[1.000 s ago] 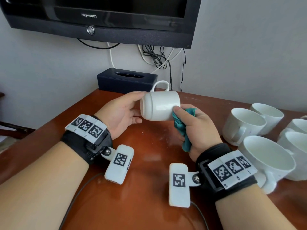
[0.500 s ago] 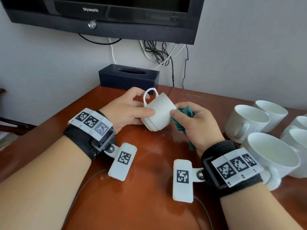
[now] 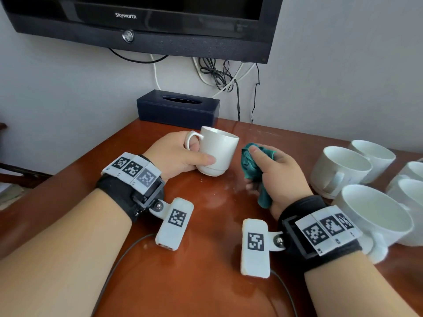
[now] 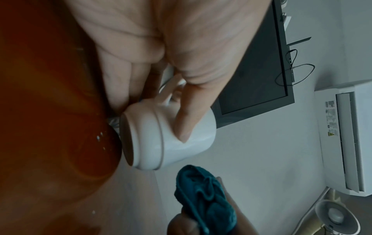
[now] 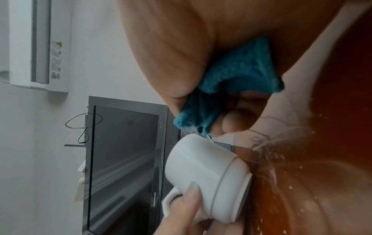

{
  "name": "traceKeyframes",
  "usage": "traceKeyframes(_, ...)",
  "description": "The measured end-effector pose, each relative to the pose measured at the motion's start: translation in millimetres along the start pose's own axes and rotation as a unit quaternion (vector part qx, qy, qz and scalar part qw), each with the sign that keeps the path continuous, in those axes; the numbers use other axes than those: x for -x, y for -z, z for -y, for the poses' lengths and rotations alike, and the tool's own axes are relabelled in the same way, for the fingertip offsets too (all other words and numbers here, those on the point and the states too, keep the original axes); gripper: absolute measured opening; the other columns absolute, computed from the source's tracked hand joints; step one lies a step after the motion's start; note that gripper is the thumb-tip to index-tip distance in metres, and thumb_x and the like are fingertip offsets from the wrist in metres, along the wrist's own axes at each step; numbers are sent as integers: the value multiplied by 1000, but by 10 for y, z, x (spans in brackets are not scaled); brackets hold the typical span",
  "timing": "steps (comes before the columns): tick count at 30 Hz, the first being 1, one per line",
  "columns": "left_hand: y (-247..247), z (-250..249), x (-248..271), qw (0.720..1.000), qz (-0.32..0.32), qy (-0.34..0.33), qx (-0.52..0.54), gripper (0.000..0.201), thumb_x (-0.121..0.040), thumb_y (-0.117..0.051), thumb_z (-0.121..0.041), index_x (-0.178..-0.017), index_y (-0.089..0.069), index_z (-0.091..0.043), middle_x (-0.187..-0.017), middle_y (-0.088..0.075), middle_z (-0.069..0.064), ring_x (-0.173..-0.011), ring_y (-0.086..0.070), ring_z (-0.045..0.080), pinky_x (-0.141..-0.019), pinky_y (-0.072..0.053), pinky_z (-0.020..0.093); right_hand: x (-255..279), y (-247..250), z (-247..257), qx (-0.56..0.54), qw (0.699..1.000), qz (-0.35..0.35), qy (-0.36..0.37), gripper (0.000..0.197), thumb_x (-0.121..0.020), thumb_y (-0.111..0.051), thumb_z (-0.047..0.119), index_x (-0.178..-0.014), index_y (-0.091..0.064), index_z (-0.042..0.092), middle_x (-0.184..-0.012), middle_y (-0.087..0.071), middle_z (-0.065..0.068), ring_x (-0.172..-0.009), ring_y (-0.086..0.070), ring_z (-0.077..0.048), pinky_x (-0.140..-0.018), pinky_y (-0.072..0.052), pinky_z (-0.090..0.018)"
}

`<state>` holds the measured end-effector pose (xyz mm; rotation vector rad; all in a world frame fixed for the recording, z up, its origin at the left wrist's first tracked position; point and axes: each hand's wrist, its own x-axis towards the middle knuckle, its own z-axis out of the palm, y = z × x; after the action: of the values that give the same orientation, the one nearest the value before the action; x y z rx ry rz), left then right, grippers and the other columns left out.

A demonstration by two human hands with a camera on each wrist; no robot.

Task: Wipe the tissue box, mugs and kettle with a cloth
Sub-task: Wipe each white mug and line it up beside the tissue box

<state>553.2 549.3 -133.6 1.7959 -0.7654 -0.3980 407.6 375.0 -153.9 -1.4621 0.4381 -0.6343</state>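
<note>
The left hand (image 3: 176,154) is gripping a white mug (image 3: 217,152) upright on the table (image 3: 206,282); just right of it, the right hand (image 3: 279,177) is clutching a bunched teal cloth (image 3: 251,170), clear of the mug. The tissue box (image 3: 177,109) is sitting beyond both hands.

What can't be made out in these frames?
- Kettle: in no view.
- Mug base: whether it touches the table is unclear; both wrist views blur there.
- Right hand fingers: head view, hidden under the cloth.
- Far-right mugs: head view, cut by the edge.
</note>
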Motion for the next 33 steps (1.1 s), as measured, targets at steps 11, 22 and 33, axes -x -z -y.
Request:
traceKeyframes(11,97,-78,71,996,42,34,-66,33,-92,-77,-34,-92,-69,-3,-104,-76,12,-100,-75,20,-94,-62,43,94,-115,11,-47,995,83,-43,16,-108,-54,22,-113,-69,20,-86,-68,-14,-66,-62,-26,-56,-56,-36)
traceKeyframes(22,272,-268,411,987,12,155,41,25,-99,-71,-26,-113,-71,-6,-109,-77,15,-96,-78,22,-86,-64,34,153,-104,62,2,996,76,-51,15,-100,-61,20,-106,-74,16,-74,-68,-16,-49,-51,-24,-43,-40,-29)
traceKeyframes(33,63,-350,-291,986,-88,99,102,11,-96,-73,-18,-102,-75,-9,-103,-78,13,-101,-76,26,-97,-60,48,-160,-242,452,24,998,15,-63,41,-102,-54,11,-132,-62,38,-76,-70,-12,-47,-54,-17,-43,-43,-26)
